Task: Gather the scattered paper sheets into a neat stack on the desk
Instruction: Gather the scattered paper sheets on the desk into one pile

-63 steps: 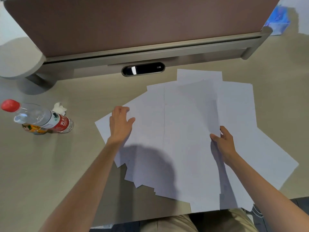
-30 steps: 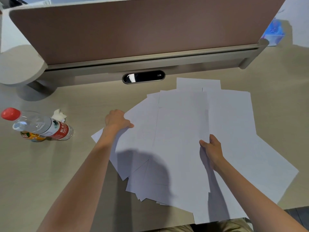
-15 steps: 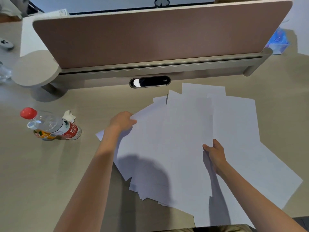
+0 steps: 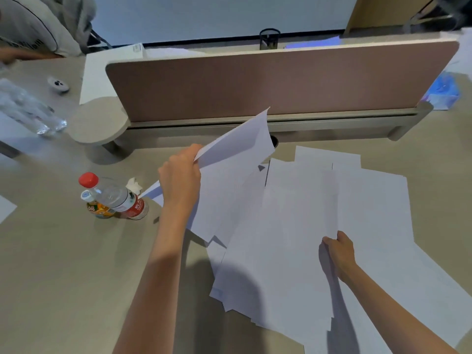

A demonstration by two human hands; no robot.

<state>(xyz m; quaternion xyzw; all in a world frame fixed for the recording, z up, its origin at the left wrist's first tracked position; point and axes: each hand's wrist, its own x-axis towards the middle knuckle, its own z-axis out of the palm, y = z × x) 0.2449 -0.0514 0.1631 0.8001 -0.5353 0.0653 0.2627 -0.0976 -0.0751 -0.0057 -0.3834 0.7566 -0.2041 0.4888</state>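
Several white paper sheets (image 4: 286, 246) lie fanned and overlapping across the beige desk (image 4: 63, 264). My left hand (image 4: 180, 175) grips the left edge of a few sheets (image 4: 242, 146) and holds that side lifted, their far corner pointing up toward the divider. My right hand (image 4: 339, 249) pinches the right edge of the upper sheets near the middle of the spread. More sheets (image 4: 378, 213) lie flat to the right of that hand, reaching the desk's near edge.
A clear water bottle (image 4: 115, 198) with a red cap lies left of my left hand, a crumpled tissue (image 4: 134, 186) behind it. A brown divider panel (image 4: 268, 83) runs across the back. A round grey pad (image 4: 98, 121) sits at the left.
My left hand has gone from resting on the sheets to gripping their left edge and lifting it. The view has tilted upward. My right hand keeps its hold on the right edge.
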